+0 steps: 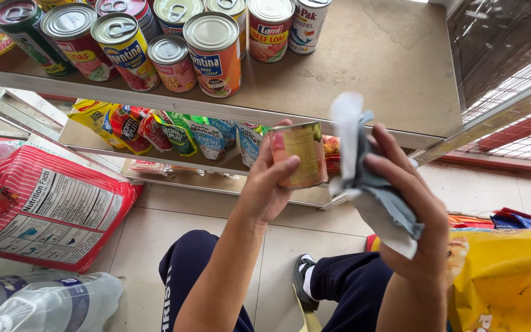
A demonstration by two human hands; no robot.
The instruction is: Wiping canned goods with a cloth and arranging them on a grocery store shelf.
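Note:
My left hand [265,187] grips a small food can [301,154] with a gold and red label, held upright in front of the shelves. Beside it, my right hand [410,203] clutches a crumpled grey and white cloth [364,166] that touches the can's right side. Both hands hover above my knees in dark trousers [351,283]. On the brown top shelf [364,67] behind them stand several labelled cans [213,52] in a cluster at the left.
A lower shelf holds a row of colourful snack packets [179,132]. A big red and white sack [44,203] lies at the left, plastic water bottles [44,304] sit at the bottom left, and a yellow bag [511,276] is at the right. Floor tiles show below.

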